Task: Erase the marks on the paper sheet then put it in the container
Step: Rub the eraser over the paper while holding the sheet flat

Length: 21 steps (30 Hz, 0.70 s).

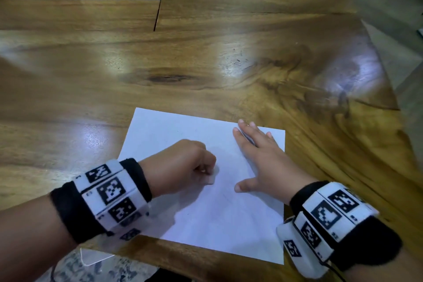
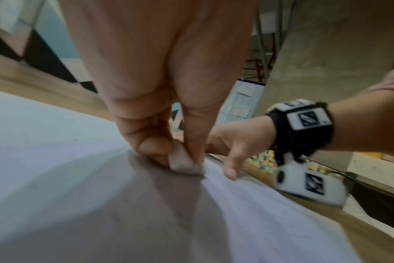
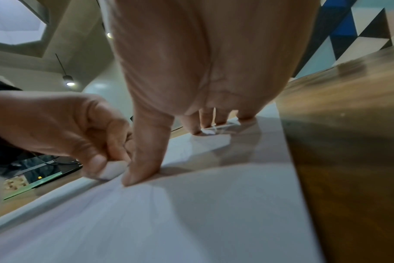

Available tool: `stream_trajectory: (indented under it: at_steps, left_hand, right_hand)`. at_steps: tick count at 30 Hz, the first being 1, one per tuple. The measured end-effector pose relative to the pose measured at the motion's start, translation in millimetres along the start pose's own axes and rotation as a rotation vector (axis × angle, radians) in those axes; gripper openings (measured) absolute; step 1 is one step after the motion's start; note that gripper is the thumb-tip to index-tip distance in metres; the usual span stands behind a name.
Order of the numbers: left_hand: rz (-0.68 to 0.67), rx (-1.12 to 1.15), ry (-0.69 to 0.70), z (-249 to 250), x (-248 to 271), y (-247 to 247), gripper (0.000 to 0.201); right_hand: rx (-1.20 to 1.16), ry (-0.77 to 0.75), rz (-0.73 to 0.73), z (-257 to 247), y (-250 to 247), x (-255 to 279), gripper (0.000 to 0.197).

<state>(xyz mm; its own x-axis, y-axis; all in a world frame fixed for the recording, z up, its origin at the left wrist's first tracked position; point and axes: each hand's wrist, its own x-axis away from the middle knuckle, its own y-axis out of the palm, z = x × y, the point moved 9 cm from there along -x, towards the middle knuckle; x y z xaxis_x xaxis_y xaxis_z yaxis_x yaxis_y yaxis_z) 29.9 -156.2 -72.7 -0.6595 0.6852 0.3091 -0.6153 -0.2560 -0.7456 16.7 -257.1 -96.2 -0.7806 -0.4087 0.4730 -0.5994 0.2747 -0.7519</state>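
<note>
White paper (image 1: 219, 217), white eraser (image 2: 182, 162). Golden-brown table (image 1: 206, 57) with dark grain streaks, pale glare patches. Black wristbands (image 1: 68, 210) carrying white blocks printed with black square codes. Blue, black, white triangles on wall (image 3: 358, 30), upper right.

Glossy wooden table (image 1: 206, 64); geometric-patterned wall (image 3: 360, 26); lit pendant lamp (image 3: 68, 81).

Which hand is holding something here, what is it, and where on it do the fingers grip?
The left hand pinches a small white eraser by its upper part, lower end on the paper sheet. The right hand presses flat, holding nothing.
</note>
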Motion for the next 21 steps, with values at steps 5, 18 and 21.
stream_trajectory:
  at_steps: [5,18,21]
  left_hand:
    - [0.258,-0.065,-0.143,-16.9,-37.9,-51.8,0.005]
    - [0.223,-0.073,-0.096,-3.6,-56.3,-42.7,0.006]
    - [0.202,-0.069,-0.061,3.8,-52.5,-32.3,0.008]
  right_hand:
    - [0.011,-0.001,0.008,0.3,0.2,-1.0,0.114]
    - [-0.002,-0.003,0.02,2.2,1.9,-2.3,0.116]
    - [-0.001,-0.007,0.024,2.0,1.7,-2.9,0.115]
